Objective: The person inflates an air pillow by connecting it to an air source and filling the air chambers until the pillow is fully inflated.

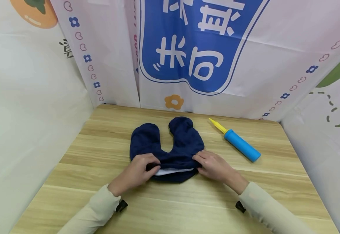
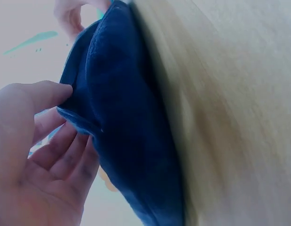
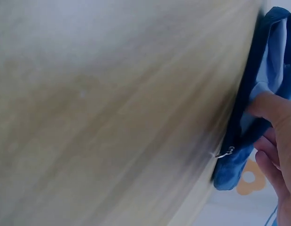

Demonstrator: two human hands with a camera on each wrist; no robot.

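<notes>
A navy U-shaped neck pillow cover (image 1: 187, 139) lies on the table, its two arms pointing away from me. Along its near edge a zipped opening gapes, and white material (image 1: 172, 171) shows inside. At the left end of this opening my left hand (image 1: 142, 169) pinches the upper edge of the fabric between thumb and fingers. My right hand (image 1: 213, 165) grips the fabric at the right end, its thumb inside the opening in the right wrist view. There, a metal zipper pull (image 3: 226, 153) hangs at the end of the zip.
A blue hand pump (image 1: 242, 144) with a yellow nozzle lies to the right of the cover on the wood-grain table (image 1: 263, 195). A printed white cloth (image 1: 114, 65) hangs behind the table, with further white sheets at both sides.
</notes>
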